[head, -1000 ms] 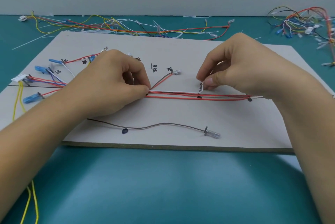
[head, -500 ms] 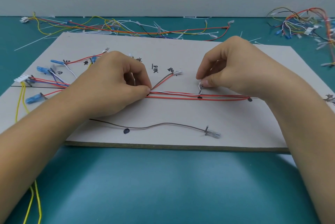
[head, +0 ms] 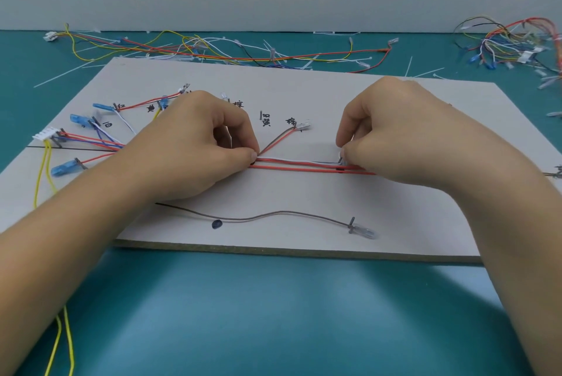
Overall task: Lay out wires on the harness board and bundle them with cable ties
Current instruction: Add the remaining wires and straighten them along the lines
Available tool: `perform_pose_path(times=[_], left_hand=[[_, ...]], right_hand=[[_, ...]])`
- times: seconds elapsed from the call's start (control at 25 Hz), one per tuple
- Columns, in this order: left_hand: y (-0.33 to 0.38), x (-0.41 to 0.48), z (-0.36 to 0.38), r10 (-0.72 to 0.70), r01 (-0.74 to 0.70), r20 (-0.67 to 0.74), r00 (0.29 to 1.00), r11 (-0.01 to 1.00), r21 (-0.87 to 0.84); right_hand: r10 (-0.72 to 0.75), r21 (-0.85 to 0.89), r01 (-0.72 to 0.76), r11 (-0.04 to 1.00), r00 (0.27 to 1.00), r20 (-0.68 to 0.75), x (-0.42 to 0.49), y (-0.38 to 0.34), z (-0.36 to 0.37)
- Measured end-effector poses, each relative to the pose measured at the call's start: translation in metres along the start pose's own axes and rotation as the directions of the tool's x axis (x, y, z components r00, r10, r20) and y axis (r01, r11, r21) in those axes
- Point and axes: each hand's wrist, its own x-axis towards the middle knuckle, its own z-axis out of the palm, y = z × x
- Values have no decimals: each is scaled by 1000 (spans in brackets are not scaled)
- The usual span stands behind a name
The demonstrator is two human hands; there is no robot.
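A pale harness board [head: 304, 92] lies on the teal table with black marks and handwritten labels. A bundle of red, white and grey wires [head: 299, 164] runs across its middle. My left hand [head: 194, 150] pinches the bundle's left end between thumb and forefinger, where a red and brown pair branches up to a clear connector [head: 302, 125]. My right hand [head: 404, 138] pinches the bundle's right end, where a white wire bends upward. A loose grey-brown wire [head: 273, 214] with a clear terminal lies near the board's front edge. Blue terminals [head: 65, 167] fan out at the left.
A tangle of coloured wires and white cable ties [head: 213, 50] lies behind the board. Another wire heap [head: 514, 41] sits at the far right. Yellow wires [head: 41, 181] hang off the board's left side toward me. A white multi-pin connector [head: 45, 133] sits at the left edge.
My right hand has shifted slightly, pressing lower onto the right end of the bundle; the upturned white wire end is now mostly under its fingers. My left hand keeps its pinch.
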Motion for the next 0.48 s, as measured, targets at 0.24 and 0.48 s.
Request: perform_pose_path(times=[0.24, 0.48], left_hand=[[1, -4, -1, 21, -21, -14, 1000, 1000, -2], [3, -8, -3, 61, -60, -21, 998, 996, 62]], right_hand=[[31, 72, -32, 997, 999, 10, 4, 3, 5], [55, 104, -55, 993, 998, 4, 11, 5, 14]])
